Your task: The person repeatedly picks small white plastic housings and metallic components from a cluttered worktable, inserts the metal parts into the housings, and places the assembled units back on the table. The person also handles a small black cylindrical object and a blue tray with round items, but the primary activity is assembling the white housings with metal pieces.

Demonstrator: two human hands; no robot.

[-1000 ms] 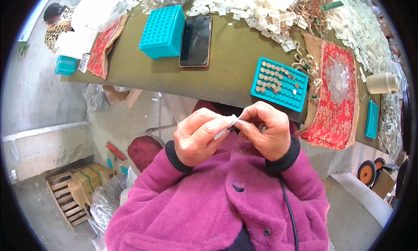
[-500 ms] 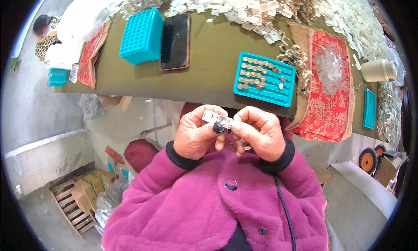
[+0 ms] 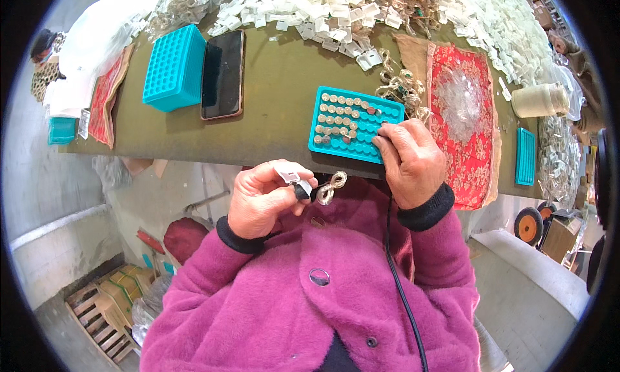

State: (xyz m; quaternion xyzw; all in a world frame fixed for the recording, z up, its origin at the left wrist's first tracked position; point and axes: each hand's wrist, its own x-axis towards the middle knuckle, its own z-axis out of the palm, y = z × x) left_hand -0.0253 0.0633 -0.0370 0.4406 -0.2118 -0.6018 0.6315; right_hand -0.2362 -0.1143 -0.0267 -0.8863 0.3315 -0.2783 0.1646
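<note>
My left hand (image 3: 261,201) is closed round a small white plastic case (image 3: 290,175) with its lid hinged open. A black piece sits under the case, and a looped bundle of thin clear-gold wire (image 3: 331,188) hangs beside it. Over the right side of a teal tray (image 3: 358,154), my right hand (image 3: 414,162) pinches thumb and forefinger together; what lies between the tips is hidden. Rows of small silver discs like button cells (image 3: 340,110) fill the tray's left pockets, while many right-hand pockets hold none.
A taller teal rack (image 3: 174,68) and a dark phone (image 3: 223,75) lie left on the table. White cases (image 3: 323,17) are heaped at the back, with wire bundles (image 3: 400,81) nearby. Right of the tray is a red patterned cloth (image 3: 462,165) bearing clear bits, then a jar (image 3: 541,101).
My right hand has left the case and moved up and right to the tray. My left hand keeps the case, slightly left and lower; the wire bundle now hangs in plain sight.
</note>
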